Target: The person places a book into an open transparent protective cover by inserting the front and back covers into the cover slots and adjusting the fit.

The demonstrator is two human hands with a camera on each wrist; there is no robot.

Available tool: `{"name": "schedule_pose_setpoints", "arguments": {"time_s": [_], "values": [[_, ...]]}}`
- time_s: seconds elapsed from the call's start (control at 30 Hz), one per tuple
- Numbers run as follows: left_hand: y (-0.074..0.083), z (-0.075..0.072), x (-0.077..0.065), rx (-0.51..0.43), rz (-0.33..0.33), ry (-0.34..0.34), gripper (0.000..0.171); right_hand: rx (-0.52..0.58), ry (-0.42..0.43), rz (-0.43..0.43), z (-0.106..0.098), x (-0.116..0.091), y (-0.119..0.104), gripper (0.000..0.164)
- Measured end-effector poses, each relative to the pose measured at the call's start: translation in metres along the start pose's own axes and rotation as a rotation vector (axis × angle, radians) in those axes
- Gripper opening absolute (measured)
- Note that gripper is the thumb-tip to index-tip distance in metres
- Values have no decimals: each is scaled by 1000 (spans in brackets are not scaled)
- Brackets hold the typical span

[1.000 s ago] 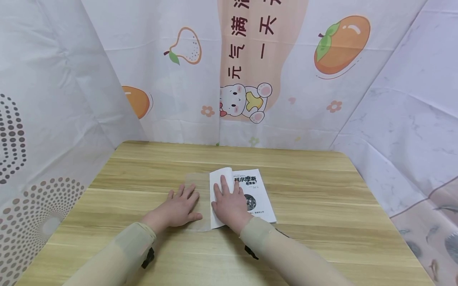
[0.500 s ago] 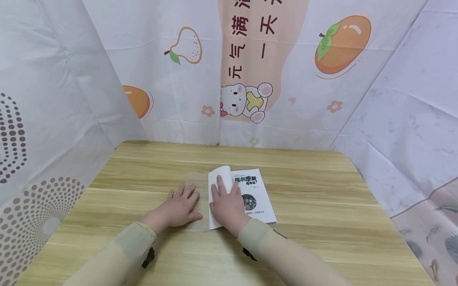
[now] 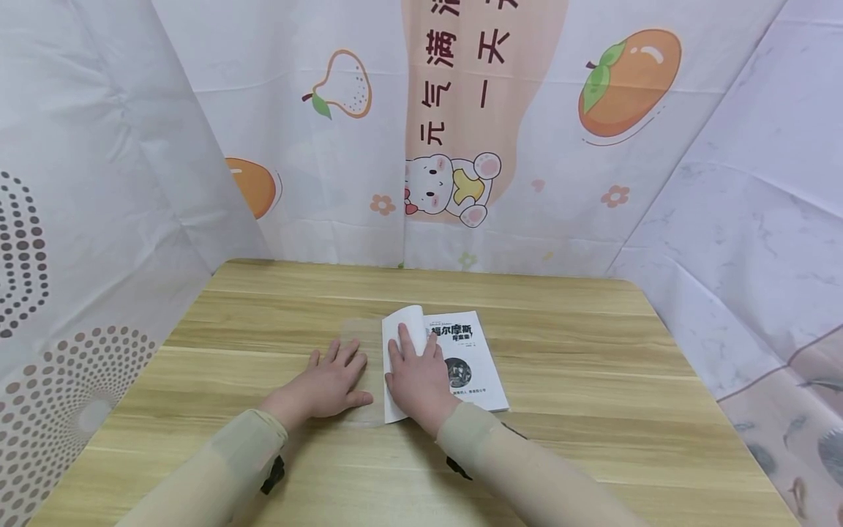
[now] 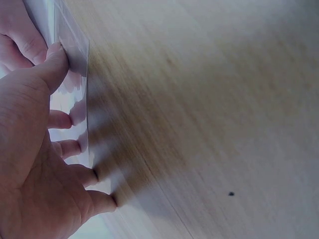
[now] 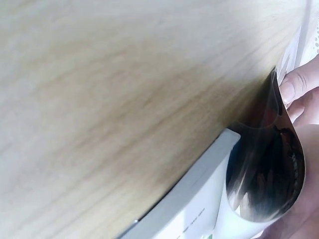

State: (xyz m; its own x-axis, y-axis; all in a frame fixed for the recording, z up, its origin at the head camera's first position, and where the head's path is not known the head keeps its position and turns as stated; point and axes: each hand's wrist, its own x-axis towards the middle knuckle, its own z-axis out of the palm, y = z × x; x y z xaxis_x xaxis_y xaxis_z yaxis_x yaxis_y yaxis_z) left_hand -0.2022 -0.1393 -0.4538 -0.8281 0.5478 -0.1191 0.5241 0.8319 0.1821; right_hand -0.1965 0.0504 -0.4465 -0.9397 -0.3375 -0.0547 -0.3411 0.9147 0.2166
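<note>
A white book (image 3: 484,373) with black Chinese print and a round dark picture lies on the table. Its front cover (image 3: 412,316) curls over to the left, white inner side up. The right wrist view shows the cover's glossy dark outer face (image 5: 266,179) bent in a loop beside the page block (image 5: 192,204). My right hand (image 3: 423,377) rests on the folded cover with fingers extended. Left of the cover, a clear plastic sheet (image 3: 370,340) lies on the table. On it my left hand (image 3: 326,382) rests with spread fingers; its fingertips touch the sheet's edge area (image 4: 77,55).
The wooden table (image 3: 593,351) extends around the book on all sides. A printed white curtain (image 3: 316,183) stands behind the table, and further cloth hangs at the left and right. Black straps (image 3: 273,476) show at the wrists.
My right hand has shifted slightly left with the cover, baring more of the page's round picture. The left hand and the clear sheet have stayed in place.
</note>
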Motion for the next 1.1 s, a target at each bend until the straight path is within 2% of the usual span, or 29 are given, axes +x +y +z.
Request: {"name": "schedule_pose_setpoints", "arguments": {"time_s": [1.1], "values": [[0, -1, 0, 24, -10, -12, 72, -17, 28, -13, -2, 3, -3, 52]]}}
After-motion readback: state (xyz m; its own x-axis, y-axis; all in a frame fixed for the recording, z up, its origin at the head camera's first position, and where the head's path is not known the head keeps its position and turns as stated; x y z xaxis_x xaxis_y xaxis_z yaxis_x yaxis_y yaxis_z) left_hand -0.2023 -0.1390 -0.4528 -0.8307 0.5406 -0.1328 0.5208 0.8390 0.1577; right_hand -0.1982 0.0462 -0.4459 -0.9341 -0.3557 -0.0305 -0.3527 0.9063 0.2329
